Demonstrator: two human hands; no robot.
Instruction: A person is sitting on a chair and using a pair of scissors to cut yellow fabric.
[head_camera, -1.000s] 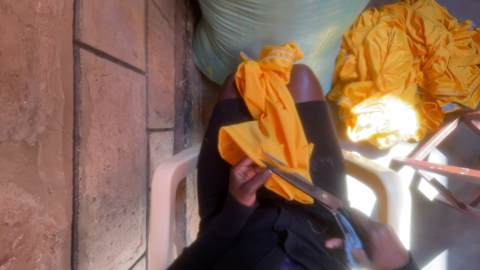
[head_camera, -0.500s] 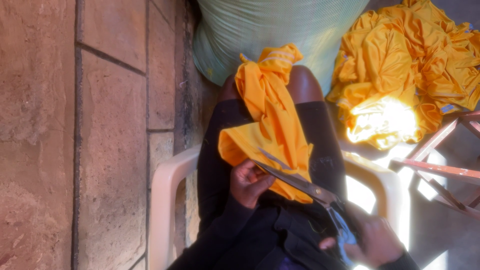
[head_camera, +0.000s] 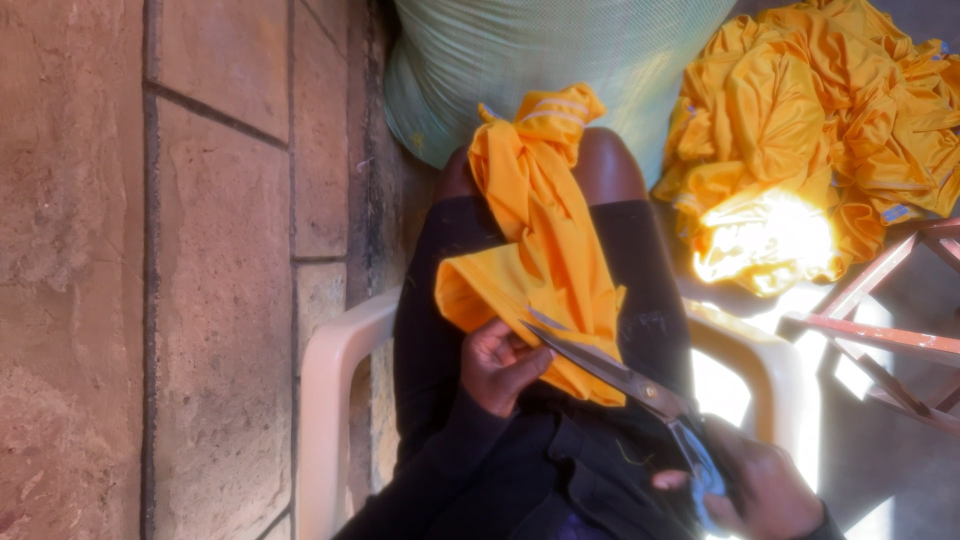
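We are sitting in a white plastic chair (head_camera: 330, 400) with a long strip of bright yellow-orange fabric (head_camera: 545, 250) draped along our lap, its long axis running from the knees back toward our body. Our left hand (head_camera: 500, 365) is pinching the near edge of this cloth, fingers closed on the fold and holding it taut. Our right hand (head_camera: 745, 490) is gripping the blue handles of a pair of long steel scissors (head_camera: 610, 370), fingers wrapped through the loops; the handles are in shadow, so we cannot say exactly how the fingers sit. The blades are pointing up and to the left, slanting across the lower end of the cloth, and their tip is lying just beside our left fingers. They appear to be only slightly parted. The cloth is lying ahead of the scissors, so the blades are crossing its length rather than following it, and the left hand is the nearer of the two to the fabric. Beyond our knees a pale green woven sack (head_camera: 560, 60) is standing, and a heap of the same yellow-orange fabric (head_camera: 820, 150) is lying to the right, above a reddish metal frame (head_camera: 880, 335). A stone block wall (head_camera: 150, 250) is filling the left side.
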